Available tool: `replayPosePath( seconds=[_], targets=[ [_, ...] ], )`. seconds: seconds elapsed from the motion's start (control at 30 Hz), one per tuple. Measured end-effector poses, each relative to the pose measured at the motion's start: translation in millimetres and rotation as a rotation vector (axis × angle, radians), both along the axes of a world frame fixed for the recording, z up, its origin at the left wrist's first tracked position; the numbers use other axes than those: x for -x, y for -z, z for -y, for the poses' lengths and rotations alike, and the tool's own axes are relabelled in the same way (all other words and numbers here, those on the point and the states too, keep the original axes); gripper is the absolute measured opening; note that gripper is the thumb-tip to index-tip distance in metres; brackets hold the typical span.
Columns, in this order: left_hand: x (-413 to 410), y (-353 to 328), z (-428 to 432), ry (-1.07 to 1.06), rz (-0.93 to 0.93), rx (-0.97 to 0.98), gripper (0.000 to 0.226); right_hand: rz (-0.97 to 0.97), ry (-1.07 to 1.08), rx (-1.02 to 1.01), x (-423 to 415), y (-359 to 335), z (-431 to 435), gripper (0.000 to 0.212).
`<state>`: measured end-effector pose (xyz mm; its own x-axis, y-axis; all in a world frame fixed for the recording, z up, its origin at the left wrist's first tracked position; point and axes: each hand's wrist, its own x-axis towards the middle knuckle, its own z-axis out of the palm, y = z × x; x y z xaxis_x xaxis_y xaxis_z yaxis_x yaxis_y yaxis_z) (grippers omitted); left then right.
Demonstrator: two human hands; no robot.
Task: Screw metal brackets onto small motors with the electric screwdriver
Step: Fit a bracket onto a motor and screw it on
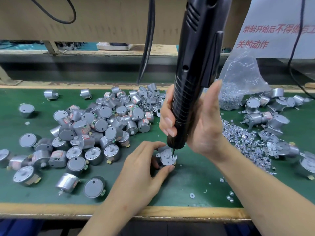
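Small motor (160, 161) with metal bracket (167, 155), lower centre of frame on the green surface (187, 181): pinched at its sides by the left hand (144, 169), electric screwdriver (192, 86) gripped by the right hand (196, 123); judged light, rigid, smooth-cased, best held by the body.

One pair of hands, left hand (141, 167) and right hand (204, 128), bare. Fingernails (170, 132) plain, pale, grown slightly long. Forearms (255, 193) bare to the lower edge of view.

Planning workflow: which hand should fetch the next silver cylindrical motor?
Probably left: the left hand, holding the bracketed motor, is beside the heap of motors; the right hand grips the black electric screwdriver.
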<state>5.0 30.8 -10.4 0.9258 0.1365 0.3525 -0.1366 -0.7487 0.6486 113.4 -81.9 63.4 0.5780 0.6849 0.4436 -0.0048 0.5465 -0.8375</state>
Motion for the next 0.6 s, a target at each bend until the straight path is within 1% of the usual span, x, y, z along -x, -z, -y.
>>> replayPosePath(
  seconds=[0.33, 0.6],
  targets=[
    [0.0, -1.9, 0.5, -0.008, 0.001, -0.012, 0.04, -0.024, -0.062, -0.021, 3.6, 2.7, -2.0, 0.069],
    [0.0, -2.5, 1.1, -0.005, 0.006, -0.011, 0.038, -0.023, -0.068, -0.037, 4.5, 4.8, -2.9, 0.069]
  ],
)
